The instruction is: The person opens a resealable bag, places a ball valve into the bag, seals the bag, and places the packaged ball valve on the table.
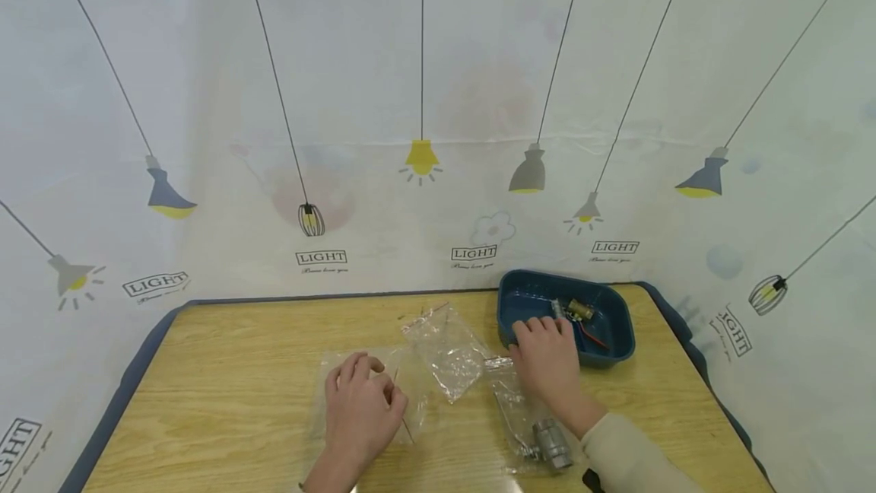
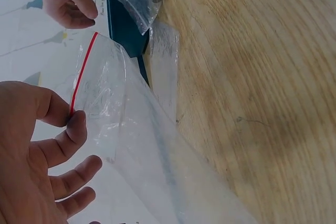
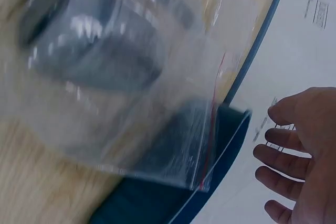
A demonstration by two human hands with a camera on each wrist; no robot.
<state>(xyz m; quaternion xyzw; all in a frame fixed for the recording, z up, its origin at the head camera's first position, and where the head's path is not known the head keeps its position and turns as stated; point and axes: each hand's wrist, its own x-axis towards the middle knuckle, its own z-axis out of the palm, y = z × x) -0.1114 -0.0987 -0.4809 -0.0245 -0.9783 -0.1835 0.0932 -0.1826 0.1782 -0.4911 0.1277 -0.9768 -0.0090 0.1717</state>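
Observation:
My left hand [image 1: 364,405] pinches the red zip strip of a clear zip-lock bag [image 2: 131,124] between thumb and forefinger, its other fingers loosely bent. The bag spreads below that hand, close over the table. My right hand [image 1: 547,360] hangs over the near edge of a dark blue divided tray [image 1: 509,299], fingers apart and loosely bent, holding nothing. Just below its wrist lies another zip-lock bag [image 3: 173,150] with a grey metal pipe fitting [image 1: 553,443] inside. Within the tray are a brass-coloured fitting [image 1: 580,310] and a thin red piece [image 1: 592,336], partly hidden by the right hand.
A third clear bag [image 1: 448,352] lies flat between the hands, left of the tray. The wooden table [image 1: 226,379] has a dark blue edge [image 1: 147,360]. Behind it hangs a pale curtain [image 1: 369,97] printed with lamps.

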